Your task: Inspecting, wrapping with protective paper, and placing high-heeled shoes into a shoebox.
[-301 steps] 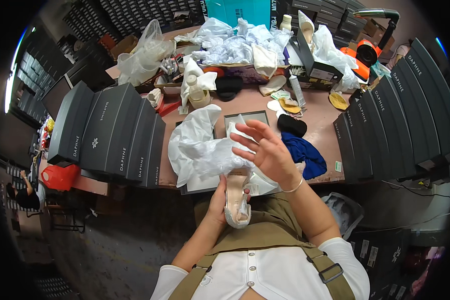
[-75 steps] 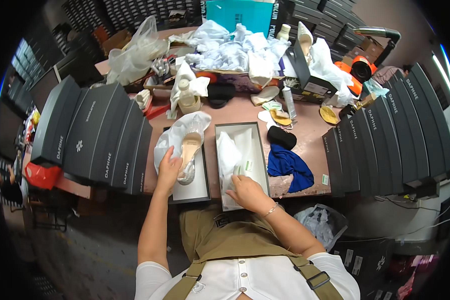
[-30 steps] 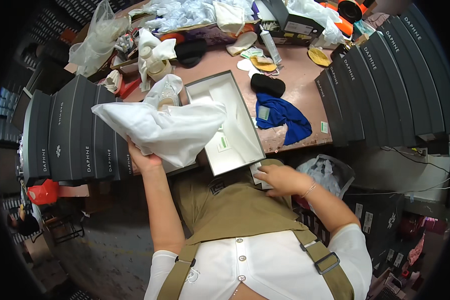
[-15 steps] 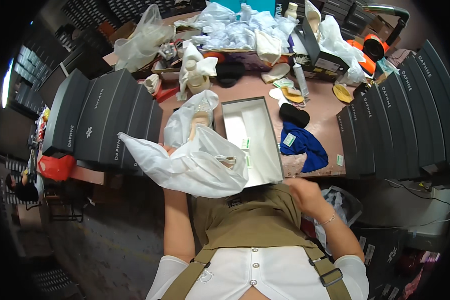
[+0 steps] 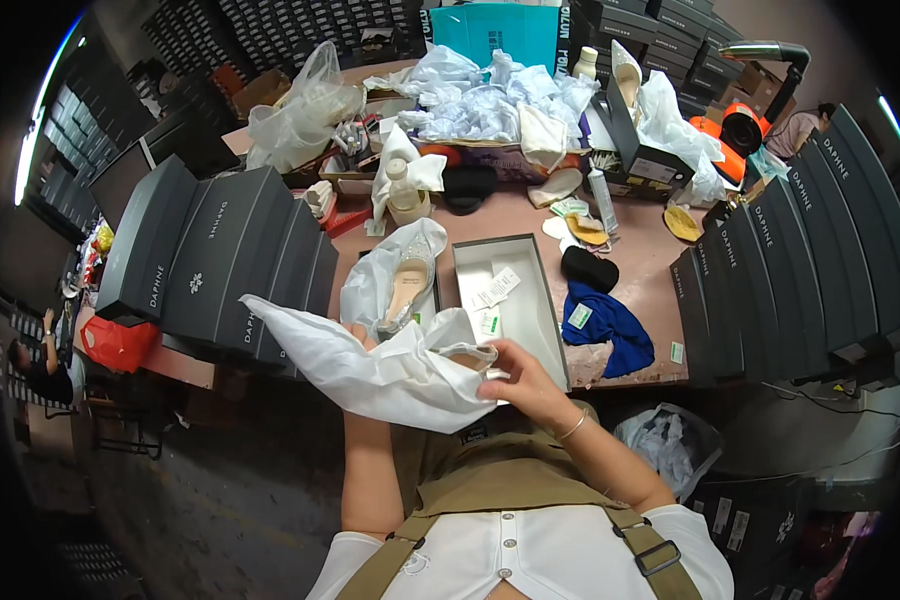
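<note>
A large white sheet of tissue paper (image 5: 370,365) is spread in front of my chest, over the table's near edge. My right hand (image 5: 518,378) is shut on its right edge, where something beige and rounded (image 5: 467,357) shows in the folds. Of my left hand (image 5: 358,338) only a little shows; it holds the sheet from underneath. Behind the paper an open grey shoe box (image 5: 515,320) with a white inside holds a few paper tags. To its left a beige high-heeled shoe (image 5: 406,288) lies on more tissue in a second box.
Rows of dark grey shoe boxes stand at the left (image 5: 220,260) and right (image 5: 800,270). A blue cloth (image 5: 610,325) and a black pouch (image 5: 588,268) lie right of the open box. Crumpled tissue (image 5: 480,100) fills the back. A lined bin (image 5: 665,450) sits below right.
My right hand has come up from the table edge and taken the paper's right edge. The sheet has dropped lower and nearer my chest, uncovering the open box.
</note>
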`<state>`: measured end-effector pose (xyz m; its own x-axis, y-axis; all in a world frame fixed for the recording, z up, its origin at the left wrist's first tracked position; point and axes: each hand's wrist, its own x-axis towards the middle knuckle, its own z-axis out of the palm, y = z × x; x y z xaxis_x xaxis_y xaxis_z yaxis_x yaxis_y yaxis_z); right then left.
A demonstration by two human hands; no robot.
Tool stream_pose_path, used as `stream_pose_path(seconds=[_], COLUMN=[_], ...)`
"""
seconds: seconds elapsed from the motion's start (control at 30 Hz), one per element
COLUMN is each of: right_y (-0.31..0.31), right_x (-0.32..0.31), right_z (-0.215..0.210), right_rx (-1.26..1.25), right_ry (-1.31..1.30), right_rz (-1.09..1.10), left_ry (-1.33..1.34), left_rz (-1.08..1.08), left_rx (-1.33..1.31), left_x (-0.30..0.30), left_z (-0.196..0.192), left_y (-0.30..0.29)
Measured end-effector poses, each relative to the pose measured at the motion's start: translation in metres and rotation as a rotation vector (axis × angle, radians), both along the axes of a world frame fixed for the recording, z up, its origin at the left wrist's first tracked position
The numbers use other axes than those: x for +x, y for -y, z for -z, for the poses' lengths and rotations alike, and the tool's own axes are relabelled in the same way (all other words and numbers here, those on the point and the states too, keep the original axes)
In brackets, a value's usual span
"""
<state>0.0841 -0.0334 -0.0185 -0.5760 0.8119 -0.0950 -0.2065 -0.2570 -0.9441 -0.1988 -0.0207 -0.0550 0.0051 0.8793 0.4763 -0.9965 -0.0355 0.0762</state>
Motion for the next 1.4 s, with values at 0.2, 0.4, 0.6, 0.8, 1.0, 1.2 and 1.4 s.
stream_pose_path(seconds=[0.2, 0.4, 0.6, 0.8, 1.0, 1.2, 1.4], right_y=[0.007, -0.001, 0.003, 0.019, 0.003, 0.026, 0.011], right_x=[0.004, 0.079, 0.156, 0.176, 0.133, 0.090, 0.045], right_z=[-0.008, -0.030, -0.032, -0.053, -0.070, -0.066, -0.064], right_rx=[-0.351, -0.059, -0.143, 0.216, 0.653, 0.759, 0.770], right_ry=[-0.386, -0.131, -0.230, 0.371, 0.597, 0.474, 0.540], right_rz=[0.101, 0.231, 0.454, 0.816, 0.865, 0.628, 0.045], left_ry=[-0.424, -0.938, -0.542, -2.010, -2.689, -0.852, -0.390], left_rz=[-0.140, -0.309, -0.862, -1.203, 0.297, 0.140, 0.228], left_rx=[-0.360, -0.823, -0.730, 0.724, 0.908, -0.476, -0.673], left_x=[0.059, 0.048, 0.035, 0.115, 0.156, 0.156, 0.152], left_z=[-0.026, -0.041, -0.107, -0.137, 0.012, -0.033, -0.016], left_y=[0.016, 0.022, -0.036, -0.021, -0.033, 0.003, 0.037])
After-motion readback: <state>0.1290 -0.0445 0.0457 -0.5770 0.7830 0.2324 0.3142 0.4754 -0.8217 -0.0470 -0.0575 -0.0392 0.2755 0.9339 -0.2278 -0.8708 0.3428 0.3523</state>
